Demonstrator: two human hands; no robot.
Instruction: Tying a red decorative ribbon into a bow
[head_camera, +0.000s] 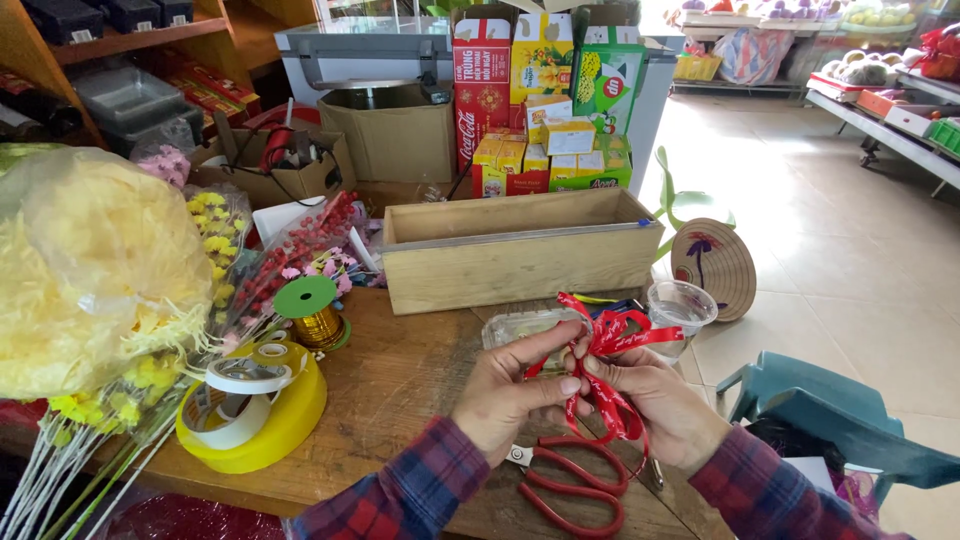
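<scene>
Your left hand (515, 395) and your right hand (655, 405) meet above the near edge of the wooden table (400, 385), and both pinch the same red ribbon (610, 345) between thumb and fingers. The ribbon is glossy red with small pale marks along it; it loops upward into a bow shape above your knuckles, and a doubled tail hangs down between your palms. Right below your hands lie red-handled scissors (570, 485), flat on the table. To your left sit a stack of tape rolls (250, 405), white ones on a wide yellow one, and just beyond them a spool of gold wire (315, 320) with a green disc on top. A large bundle of yellow filling in clear plastic (95, 265) fills the left side. Just past your hands stand a clear plastic tub (520, 325) and a clear plastic cup (682, 310). Behind those a long, open wooden box (520, 250) lies across the table. Farther back, small yellow cartons (545, 155) are stacked in front of a tall red carton (481, 90) and a green and white carton (608, 85), with a plain brown cardboard box (390, 135) to their left.
</scene>
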